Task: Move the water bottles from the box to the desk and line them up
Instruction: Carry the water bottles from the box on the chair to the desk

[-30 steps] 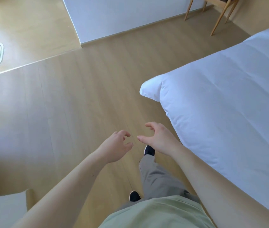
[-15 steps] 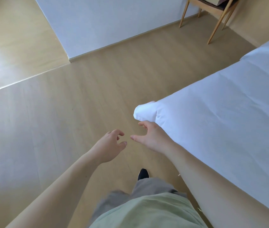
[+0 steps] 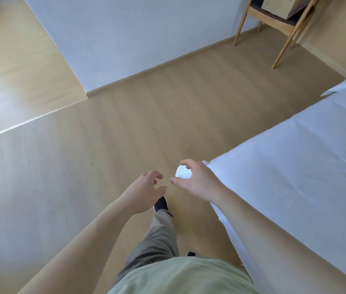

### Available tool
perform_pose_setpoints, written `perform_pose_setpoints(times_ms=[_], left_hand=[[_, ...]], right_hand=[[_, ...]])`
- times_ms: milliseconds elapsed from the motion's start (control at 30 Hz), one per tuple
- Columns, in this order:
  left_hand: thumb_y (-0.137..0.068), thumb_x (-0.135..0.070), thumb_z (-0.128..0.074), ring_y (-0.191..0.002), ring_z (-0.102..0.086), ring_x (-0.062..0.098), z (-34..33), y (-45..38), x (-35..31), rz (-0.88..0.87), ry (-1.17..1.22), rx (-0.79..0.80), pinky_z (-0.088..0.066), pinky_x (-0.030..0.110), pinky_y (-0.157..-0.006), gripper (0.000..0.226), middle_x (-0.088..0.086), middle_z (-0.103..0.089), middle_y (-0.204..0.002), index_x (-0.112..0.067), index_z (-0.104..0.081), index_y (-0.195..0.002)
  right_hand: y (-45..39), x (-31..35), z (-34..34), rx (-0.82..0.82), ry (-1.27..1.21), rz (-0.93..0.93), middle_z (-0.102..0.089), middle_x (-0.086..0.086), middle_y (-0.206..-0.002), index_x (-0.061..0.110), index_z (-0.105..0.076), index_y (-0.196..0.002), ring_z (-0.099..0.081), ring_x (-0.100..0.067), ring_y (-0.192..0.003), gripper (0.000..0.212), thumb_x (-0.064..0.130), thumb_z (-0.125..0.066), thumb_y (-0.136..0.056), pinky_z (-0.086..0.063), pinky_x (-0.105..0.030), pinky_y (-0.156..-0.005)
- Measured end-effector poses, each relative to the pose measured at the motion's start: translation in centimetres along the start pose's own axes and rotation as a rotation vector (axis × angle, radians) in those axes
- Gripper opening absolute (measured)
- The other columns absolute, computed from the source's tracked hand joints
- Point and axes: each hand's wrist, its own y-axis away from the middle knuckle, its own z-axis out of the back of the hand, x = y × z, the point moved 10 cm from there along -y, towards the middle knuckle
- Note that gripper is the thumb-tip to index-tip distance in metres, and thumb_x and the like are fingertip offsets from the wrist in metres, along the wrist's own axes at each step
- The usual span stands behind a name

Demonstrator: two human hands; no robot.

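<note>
Person standing on wood floor (image 3: 108, 132) beside white bed (image 3: 295, 166). Left hand (image 3: 144, 192), right hand (image 3: 197, 181) hovering, fingers loosely curled, grasping nothing. Box (image 3: 282, 5) sitting on chair (image 3: 273, 20).

Left hand (image 3: 144, 192) and right hand (image 3: 197, 181) hover empty, fingers (image 3: 157, 174) loosely curled, beside bed (image 3: 295, 166).

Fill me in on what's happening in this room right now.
A person is mid-stride across the wooden floor beside a white bed. The left hand and right hand are held out in front, fingers loosely curled, holding nothing. No water bottles are in view. A cardboard box sits on a wooden chair ahead.
</note>
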Motion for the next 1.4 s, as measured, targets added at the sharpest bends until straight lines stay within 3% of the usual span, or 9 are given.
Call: perform_pose_setpoints(times_ms=[267, 467, 633, 867, 1167, 1400], left_hand=[[-0.095, -0.047, -0.058, -0.106, -0.056, 0.012, 9.8, -11.7, -1.3, -0.037, -0.018, 0.025, -0.047, 0.029, -0.086, 0.043, -0.007, -0.051, -0.122, -0.032, -0.048, -0.134], [-0.096, -0.043, -0.059, -0.110, -0.057, 0.016, 16.1, -19.3, -2.3, -0.051, -0.049, 0.039, -0.049, 0.030, -0.086, 0.044, -0.002, -0.053, -0.127, -0.029, -0.048, -0.136], [-0.096, -0.041, -0.058, -0.108, -0.057, 0.015, 18.8, -26.2, -4.7, -0.073, -0.059, 0.089, -0.047, 0.027, -0.079, 0.044, -0.002, -0.052, -0.128, -0.032, -0.046, -0.138], [-0.094, -0.044, -0.059, -0.106, -0.057, 0.015, 22.7, -37.7, -10.5, -0.085, -0.082, 0.090, -0.049, 0.030, -0.083, 0.046, -0.004, -0.051, -0.125, -0.033, -0.046, -0.137], [-0.094, -0.044, -0.058, -0.106, -0.057, 0.015, 27.4, -50.3, -20.3, -0.111, -0.123, 0.105, -0.048, 0.030, -0.083, 0.047, -0.005, -0.052, -0.121, -0.034, -0.045, -0.137], [-0.094, -0.044, -0.056, -0.106, -0.054, 0.012, 28.7, -59.1, -27.3, -0.151, -0.166, 0.168, -0.040, 0.028, -0.083, 0.046, -0.006, -0.052, -0.124, -0.035, -0.044, -0.137]], right_hand=[[-13.2, 5.8, 3.7, -0.019, -0.036, -0.045, -0.045, 0.006, -0.143, 0.033, -0.044, -0.139, -0.046, -0.009, -0.116, 0.072, 0.058, -0.070, -0.078, -0.035, -0.026, -0.085], [-21.6, 9.1, 6.7, -0.087, -0.066, -0.059, -0.051, 0.007, -0.133, 0.037, -0.048, -0.134, -0.045, -0.006, -0.105, 0.075, 0.067, -0.068, -0.069, -0.035, -0.026, -0.081], [-27.4, 9.3, 10.6, -0.129, -0.080, -0.109, -0.053, 0.006, -0.134, 0.035, -0.049, -0.134, -0.049, -0.009, -0.113, 0.073, 0.065, -0.070, -0.071, -0.034, -0.025, -0.084], [-37.4, 9.9, 17.2, -0.106, -0.092, -0.129, -0.047, 0.007, -0.137, 0.038, -0.045, -0.136, -0.048, -0.009, -0.101, 0.076, 0.069, -0.066, -0.070, -0.038, -0.027, -0.076], [-48.8, 11.2, 28.2, -0.126, -0.124, -0.126, -0.044, 0.004, -0.145, 0.035, -0.044, -0.140, -0.051, -0.016, -0.122, 0.071, 0.065, -0.063, -0.078, -0.040, -0.030, -0.084], [-55.5, 10.4, 35.6, -0.170, -0.135, -0.159, -0.046, 0.003, -0.143, 0.033, -0.045, -0.139, -0.052, -0.017, -0.120, 0.067, 0.064, -0.060, -0.081, -0.040, -0.031, -0.085]])
